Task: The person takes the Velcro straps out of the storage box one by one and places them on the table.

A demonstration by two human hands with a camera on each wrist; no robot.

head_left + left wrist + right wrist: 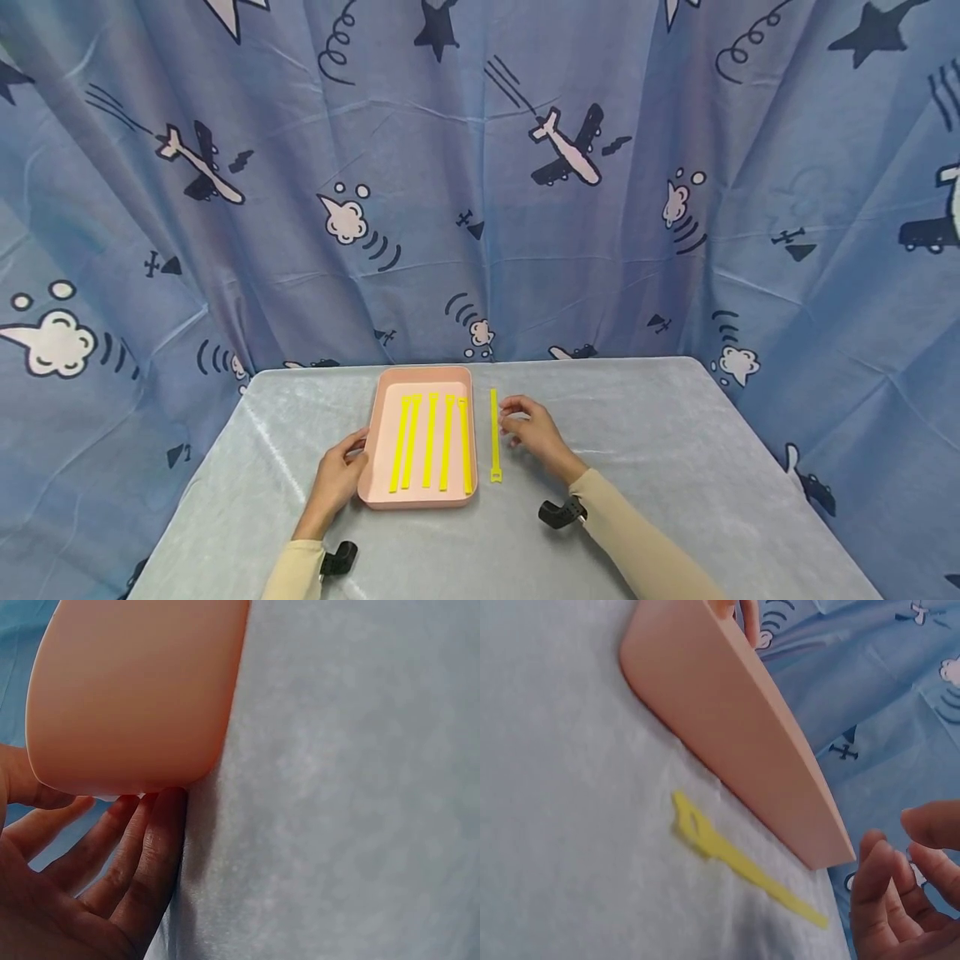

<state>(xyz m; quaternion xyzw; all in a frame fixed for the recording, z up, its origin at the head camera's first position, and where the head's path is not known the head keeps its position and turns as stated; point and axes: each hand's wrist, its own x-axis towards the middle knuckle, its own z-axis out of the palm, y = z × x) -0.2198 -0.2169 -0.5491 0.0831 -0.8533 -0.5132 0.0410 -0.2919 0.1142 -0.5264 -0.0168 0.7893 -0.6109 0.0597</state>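
1. The pink tray (416, 503) is set on the grey-white tablecloth (645, 467), and its left side is touched by the left hand (335, 479).
2. In the left wrist view, the tray's outer wall is met by the fingertips; the fingers are gently extended, with the thumb set apart from them, and no clenching is shown.
3. To the right of the tray, the right hand (536, 433) is held released: its fingers are loosely bent, a gap is left between thumb and forefinger, and nothing is grasped.
4. Between the tray and the right hand, a loose yellow strip (494, 437) is laid lengthwise on the cloth, just beside the tray's right wall; its slotted head is turned toward the tray's near end.
5. Inside the tray, five yellow strips (430, 442) are laid roughly side by side, their wider heads toward the tray's far end; the rightmost is placed along the right wall.
6. Beyond the tray, a blue patterned curtain (420, 283) is hung.
7. Nearer than the tray, beige sleeves (648, 542) are seen on both arms.
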